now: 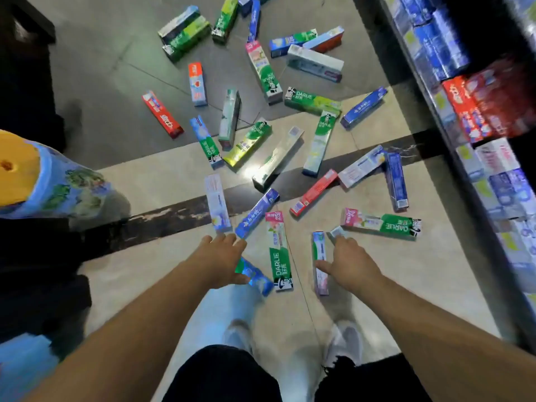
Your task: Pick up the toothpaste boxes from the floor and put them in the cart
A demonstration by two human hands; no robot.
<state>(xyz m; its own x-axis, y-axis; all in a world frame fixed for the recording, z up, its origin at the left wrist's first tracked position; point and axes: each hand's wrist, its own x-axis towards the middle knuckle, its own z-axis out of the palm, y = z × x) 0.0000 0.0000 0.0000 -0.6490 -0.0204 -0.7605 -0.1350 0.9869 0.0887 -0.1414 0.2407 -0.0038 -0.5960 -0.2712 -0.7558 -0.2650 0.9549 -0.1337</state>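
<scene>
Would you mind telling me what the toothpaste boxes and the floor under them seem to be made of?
The toothpaste boxes, such as the green Darlie box, look like thin printed cardboard with a glossy coating: sharp folded edges, and one pale box throws a bright glare. The floor looks like polished stone or ceramic tile, judging by its sheen, thin joint lines and a veined dark band.

Floor (pixel 150 175): polished stone tiles, grey in the far half, cream in the near half, thin joints visible. Dark veined marble inlay strip (pixel 174 216) crosses the cream area from lower left to upper right. Bright ceiling-light glare spot (pixel 252 171) reflects off the polished surface near the strip. Right edge: dark retail shelving unit (pixel 435 91), its tiers packed with blue, red and white cartons, blurred. Upper left: dark furniture or fixture (pixel 26 30), detail unreadable. Left edge: orange-topped cylinder with a blue and green printed wrap (pixel 58 184).
</scene>
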